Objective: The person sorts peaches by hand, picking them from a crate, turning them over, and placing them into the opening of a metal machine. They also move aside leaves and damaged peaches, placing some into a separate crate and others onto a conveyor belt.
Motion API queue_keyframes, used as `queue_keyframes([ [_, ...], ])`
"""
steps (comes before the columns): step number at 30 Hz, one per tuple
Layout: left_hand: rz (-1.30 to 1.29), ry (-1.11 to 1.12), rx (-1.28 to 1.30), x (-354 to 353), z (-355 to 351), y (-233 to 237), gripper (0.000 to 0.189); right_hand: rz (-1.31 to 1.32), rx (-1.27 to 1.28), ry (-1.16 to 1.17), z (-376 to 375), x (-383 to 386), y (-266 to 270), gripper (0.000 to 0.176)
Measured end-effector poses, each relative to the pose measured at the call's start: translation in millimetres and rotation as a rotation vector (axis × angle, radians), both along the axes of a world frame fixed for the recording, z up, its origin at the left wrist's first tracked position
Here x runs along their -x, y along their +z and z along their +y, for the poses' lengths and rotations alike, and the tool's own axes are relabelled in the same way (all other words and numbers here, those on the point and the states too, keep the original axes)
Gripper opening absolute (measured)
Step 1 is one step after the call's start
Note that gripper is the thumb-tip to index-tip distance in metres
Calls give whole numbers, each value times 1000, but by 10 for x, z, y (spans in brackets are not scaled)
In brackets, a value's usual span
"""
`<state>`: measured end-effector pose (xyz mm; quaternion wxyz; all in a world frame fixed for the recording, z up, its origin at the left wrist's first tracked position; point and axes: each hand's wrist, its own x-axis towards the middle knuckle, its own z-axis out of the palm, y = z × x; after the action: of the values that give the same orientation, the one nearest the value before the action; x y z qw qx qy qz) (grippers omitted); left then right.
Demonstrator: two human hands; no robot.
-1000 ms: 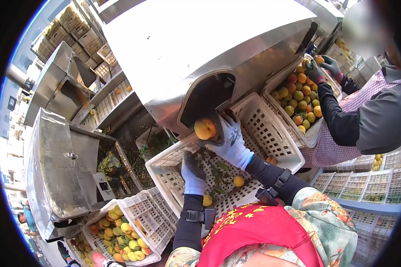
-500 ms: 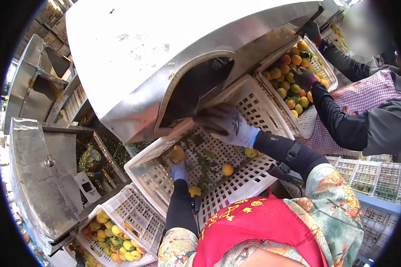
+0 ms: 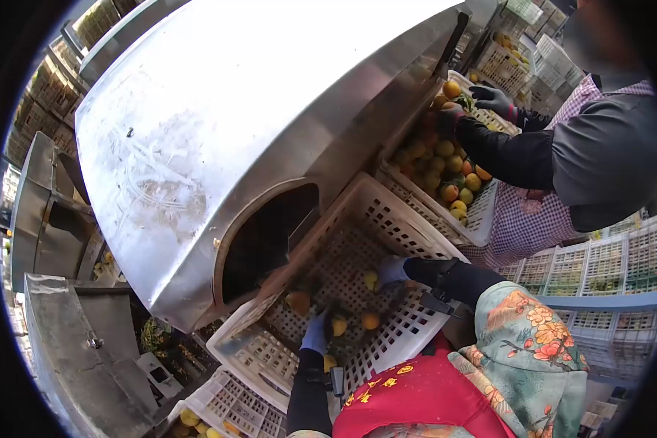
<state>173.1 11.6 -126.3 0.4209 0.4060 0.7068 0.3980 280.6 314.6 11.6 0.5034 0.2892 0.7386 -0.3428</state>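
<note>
Inside the white crate (image 3: 409, 219), my left hand (image 3: 314, 334) is low on the left side. It wears a pale blue glove with dark fingertips. An orange-brown fruit (image 3: 298, 303) lies just beyond it, and a yellow fruit (image 3: 339, 325) is against its right side; blur hides its grip. My right hand (image 3: 395, 271), gloved too, reaches in from the right, its blurred fingers at a yellow-green fruit (image 3: 371, 279) that it appears to hold. Between the hands lies an orange fruit (image 3: 371, 320). Another yellow one (image 3: 330, 363) is partly hidden near my left sleeve.
A metal machine hood (image 3: 190, 146) with a dark opening (image 3: 266, 241) overhangs the crate. At the upper right, a co-worker's gloved hands (image 3: 493, 101) are over a fruit-filled crate (image 3: 482, 219). Another crate (image 3: 233, 401) holds fruit at lower left; stacked crates (image 3: 606, 263) stand right.
My right hand has come down from beside the machine opening into the crate, to a yellow-green fruit. My left hand is nearer the crate's middle. The view has shifted, and the co-worker's hands have moved.
</note>
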Motion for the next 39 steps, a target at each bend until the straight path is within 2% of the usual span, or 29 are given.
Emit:
queue_keyframes([
  [1,41,-74,41,64,295,1030,47,343,34,-177,-79,42,299,49],
  [2,129,-113,8,67,361,1213,51,415,97,-199,-158,149,673,54],
  [3,131,-48,-128,22,382,1329,52,487,159,-228,-244,232,884,60],
  [4,143,20,-272,-6,407,1432,54,725,182,-130,-335,252,863,66],
  [5,74,38,-268,31,487,1675,50,974,191,-26,-401,274,859,73],
  [7,22,63,-268,108,537,1976,47,1037,157,-93,-589,312,1282,79],
  [9,-1535,479,-436,138,516,2078,46,1104,113,-160,-765,341,1450,86],
  [11,-1490,504,-488,194,455,2129,51,1481,-77,-221,-978,325,1454,89],
  [12,-1467,495,-506,196,411,2178,50,1511,-220,-101,-1049,285,1445,87],
  [14,-1453,529,-462,272,364,2347,52,1513,-262,-100,-1204,263,1657,88],
  [15,-1445,528,-469,340,314,2289,52,1503,-305,-108,-1254,273,1730,89],
  [17,-696,371,-413,457,282,2325,61,1540,-369,-96,-1300,318,1736,90],
  [18,198,126,-594,517,193,2387,72,1562,-385,-126,-1306,369,1714,90],
  [19,211,118,-598,573,213,2344,72,1588,-402,-155,-1302,429,1689,91],
  [21,-754,608,-441,672,284,2203,59,1604,-453,-184,-1288,545,1609,90],
  [22,-1105,592,-389,649,363,2603,54,1608,-505,-205,-1256,621,1600,89],
  [23,-1090,579,-397,667,377,2622,54,1627,-514,-208,-1234,693,1644,89],
  [25,-1198,498,-397,594,321,2594,64,1634,-495,-374,-1193,785,1744,88],
  [26,-1231,572,-414,531,348,2606,62,1627,-526,-397,-1183,838,1741,88],
  [27,-1260,651,-430,479,357,2621,61,1648,-531,-389,-1149,908,1675,88],
  [29,-1253,664,-440,505,350,2616,60,1604,-720,-296,-1112,1049,1491,89],
  [31,-1330,701,-439,441,321,2594,60,1595,-773,-238,-1020,1281,1562,90],
  [32,-1313,723,-456,443,311,2489,63,1569,-807,-199,-973,1455,1538,89],
  [33,-1266,698,-418,456,320,2493,70,1589,-701,-222,-894,1642,1553,85],
  [34,-1239,712,-416,448,332,2496,72,1586,-748,-204,-836,1729,1538,84],
  [35,-1197,718,-425,483,342,2513,73,1625,-807,-176,-839,1695,1781,84],
  [37,-1171,714,-424,495,323,2592,74,1663,-724,-354,-899,1456,1813,87],
  [39,-1138,681,-441,543,346,2741,75,1669,-458,-145,-999,999,1877,88],
])
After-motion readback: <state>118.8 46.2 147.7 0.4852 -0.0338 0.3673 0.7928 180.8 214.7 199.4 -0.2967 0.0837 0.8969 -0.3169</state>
